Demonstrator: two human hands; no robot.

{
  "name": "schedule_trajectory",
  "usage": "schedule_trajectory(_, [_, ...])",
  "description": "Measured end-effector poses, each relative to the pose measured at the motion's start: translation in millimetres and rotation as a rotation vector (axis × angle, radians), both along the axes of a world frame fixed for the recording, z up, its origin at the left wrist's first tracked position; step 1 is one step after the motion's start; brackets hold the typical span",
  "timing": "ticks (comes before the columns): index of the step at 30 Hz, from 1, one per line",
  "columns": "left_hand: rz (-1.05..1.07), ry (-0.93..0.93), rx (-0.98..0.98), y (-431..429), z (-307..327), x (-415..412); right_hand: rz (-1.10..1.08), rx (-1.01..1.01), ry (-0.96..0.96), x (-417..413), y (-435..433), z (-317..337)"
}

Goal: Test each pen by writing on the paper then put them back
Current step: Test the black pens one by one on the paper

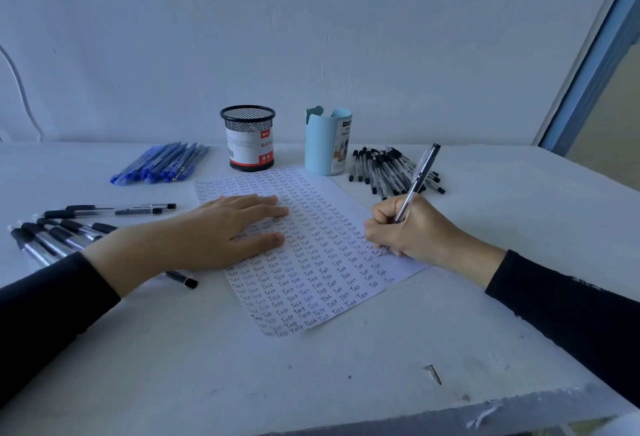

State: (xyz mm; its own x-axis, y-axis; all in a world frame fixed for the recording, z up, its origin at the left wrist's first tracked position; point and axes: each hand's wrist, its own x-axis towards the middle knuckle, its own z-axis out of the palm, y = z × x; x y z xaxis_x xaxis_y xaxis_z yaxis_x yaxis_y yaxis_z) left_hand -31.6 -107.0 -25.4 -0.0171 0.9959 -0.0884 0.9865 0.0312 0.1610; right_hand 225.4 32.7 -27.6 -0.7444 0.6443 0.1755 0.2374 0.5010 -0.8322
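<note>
Head view: right hand (420, 231) fingers (379, 216) pinch pen (421, 172), tip on paper (322, 262).

White paper sheet (322, 262) lies centrally on the white table (346, 366). Just behind it stand a black wire-mesh cup (248, 137), left, and a pale blue plastic holder (325, 144), right. A heap of blue pens (162, 163) lies left of the cup; clear black-capped pens (384, 168), right of the holder. Further clear black-grip pens (65, 227) lie left of the sheet. The left hand (214, 231) rests flat on the sheet; the right hand (412, 227), at its right edge, holds a clear pen (420, 175), tip on paper.
</note>
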Motion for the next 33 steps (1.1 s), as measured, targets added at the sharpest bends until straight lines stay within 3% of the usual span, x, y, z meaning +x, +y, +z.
schedule_trajectory(21, [0.007,0.017,-0.03,-1.1,2.2,2.2,0.001,-0.081,0.008,3.0,2.1,2.8])
schedule_trajectory(27, [-0.004,0.041,0.109,-3.1,1.1,-0.3,0.006,-0.073,0.028,2.6,1.8,3.4])
schedule_trajectory(33, [-0.001,0.009,0.084,-2.7,0.7,-1.3,0.012,-0.076,0.011,3.5,1.9,3.6])
